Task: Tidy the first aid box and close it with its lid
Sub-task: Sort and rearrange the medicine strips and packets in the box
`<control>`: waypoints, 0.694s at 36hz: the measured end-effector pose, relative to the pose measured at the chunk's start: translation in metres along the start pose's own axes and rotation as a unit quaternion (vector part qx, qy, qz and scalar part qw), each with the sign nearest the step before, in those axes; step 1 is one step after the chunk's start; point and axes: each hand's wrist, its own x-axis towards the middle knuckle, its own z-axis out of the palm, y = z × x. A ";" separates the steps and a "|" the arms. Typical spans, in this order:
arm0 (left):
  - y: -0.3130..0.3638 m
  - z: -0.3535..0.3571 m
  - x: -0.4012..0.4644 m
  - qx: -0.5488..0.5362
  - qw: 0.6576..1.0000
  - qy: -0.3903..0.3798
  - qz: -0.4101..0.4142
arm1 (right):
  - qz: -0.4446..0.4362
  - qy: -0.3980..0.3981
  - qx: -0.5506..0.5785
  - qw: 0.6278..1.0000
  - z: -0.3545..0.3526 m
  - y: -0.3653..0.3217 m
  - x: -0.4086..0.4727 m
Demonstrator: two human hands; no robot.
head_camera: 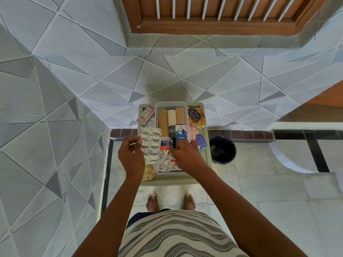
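The clear plastic first aid box (170, 104) stands open on a small pale green table (174, 181). Inside it are three bandage rolls (171, 117), a blue and white carton (181, 133), an adhesive tape box (165, 145) and silver blister strips (163, 163). My left hand (131, 157) pinches the edge of a stack of silver blister packs (150, 145) at the box's left rim. Over the near right part of the box, my right hand (184, 156) has its fingertips closed on a small dark item (174, 141). No lid is in view.
Loose on the table around the box lie sticking plasters (147, 112), gold foil packets (197, 117), pink tablets (192, 131), a purple packet (201, 140) and yellow packets (148, 171). A black bin (222, 149) stands right of the table. Tiled walls rise behind and to the left.
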 end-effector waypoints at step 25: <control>-0.007 -0.002 0.001 -0.005 1.000 0.005 -0.016 | -0.133 0.032 -0.005 0.991 0.018 -0.001 0.006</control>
